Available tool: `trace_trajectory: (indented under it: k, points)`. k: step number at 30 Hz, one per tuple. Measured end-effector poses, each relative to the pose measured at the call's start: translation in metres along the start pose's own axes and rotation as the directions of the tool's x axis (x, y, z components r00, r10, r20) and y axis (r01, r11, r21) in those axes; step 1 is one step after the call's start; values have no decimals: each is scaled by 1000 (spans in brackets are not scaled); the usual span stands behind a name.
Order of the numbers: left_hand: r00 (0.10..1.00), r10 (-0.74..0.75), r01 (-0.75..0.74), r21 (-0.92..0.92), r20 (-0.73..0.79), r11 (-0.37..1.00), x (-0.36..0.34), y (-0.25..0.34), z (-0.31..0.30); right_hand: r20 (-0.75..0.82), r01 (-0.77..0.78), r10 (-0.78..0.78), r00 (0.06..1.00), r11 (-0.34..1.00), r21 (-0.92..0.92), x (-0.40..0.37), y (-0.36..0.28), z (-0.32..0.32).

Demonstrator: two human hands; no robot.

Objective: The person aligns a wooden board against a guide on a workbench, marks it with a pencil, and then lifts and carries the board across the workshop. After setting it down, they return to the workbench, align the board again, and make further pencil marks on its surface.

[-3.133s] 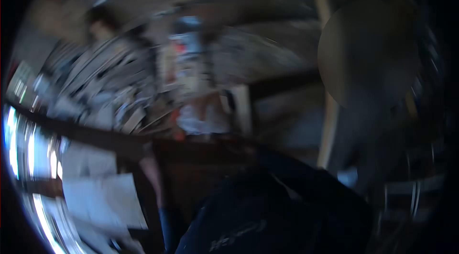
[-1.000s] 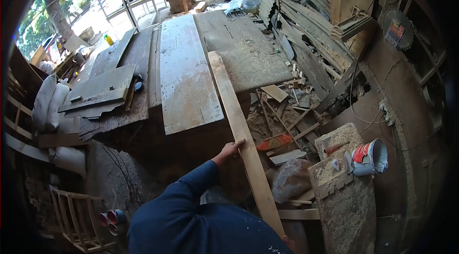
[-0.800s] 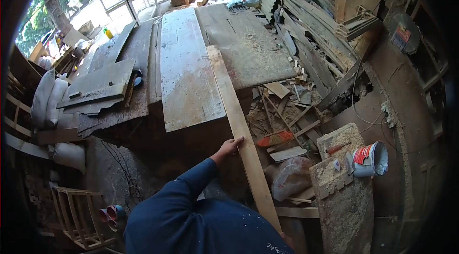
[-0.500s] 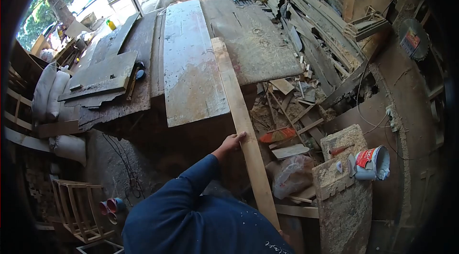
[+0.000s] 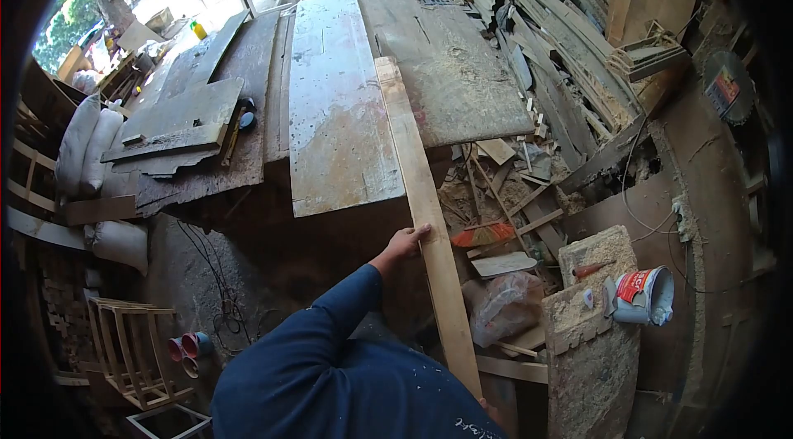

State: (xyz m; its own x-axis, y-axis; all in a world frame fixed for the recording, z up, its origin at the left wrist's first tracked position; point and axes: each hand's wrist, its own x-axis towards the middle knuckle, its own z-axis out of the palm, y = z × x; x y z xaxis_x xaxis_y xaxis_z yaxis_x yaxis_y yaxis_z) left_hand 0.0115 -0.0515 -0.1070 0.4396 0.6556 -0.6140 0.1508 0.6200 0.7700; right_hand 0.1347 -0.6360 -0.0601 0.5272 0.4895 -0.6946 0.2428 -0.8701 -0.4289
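we are in a woodworking shop, shown by the circular saw blade (image 5: 728, 88), the stacked boards (image 5: 570, 34), the sawdust (image 5: 450, 55) over the bench (image 5: 487, 104) and the wood offcuts (image 5: 537, 232) below

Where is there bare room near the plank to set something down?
Mainly on the pale panel, bordered by the long plank on the right and darker boards on the left. A patch of floor shows between the lower sack and cables. It is crowded right of the left hand, around the orange broom and plastic bag.
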Motion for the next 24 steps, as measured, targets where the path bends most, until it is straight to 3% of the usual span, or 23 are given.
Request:
trace_trajectory:
  k: [9, 12, 18, 21, 24]
  points:
    - [995, 103, -101, 156, -10, 983, 32, -19, -12, 5, -8, 8, 1000, 1000, -7, -2, -9, -2]
    - [1000, 17, -16, 142, -4, 990, 13, -4, -5, 7, -9, 9, 1000, 1000, -6, -2, -10, -3]
    - [998, 34, -41, 130, 59, 991, 15, -16, -8, 6, -5, 5, 1000, 1000, -8, 0, -16, -3]
    - [996, 89, -86, 237, 1, 968, 29, -26, -14, 4, -2, 2, 1000, 1000, -10, 0, -17, -2]
    - [998, 68, -61, 262, -16, 963, 8, 1, -10, -1, 1, -1, 1000, 1000, -5, 3, -21, 0]
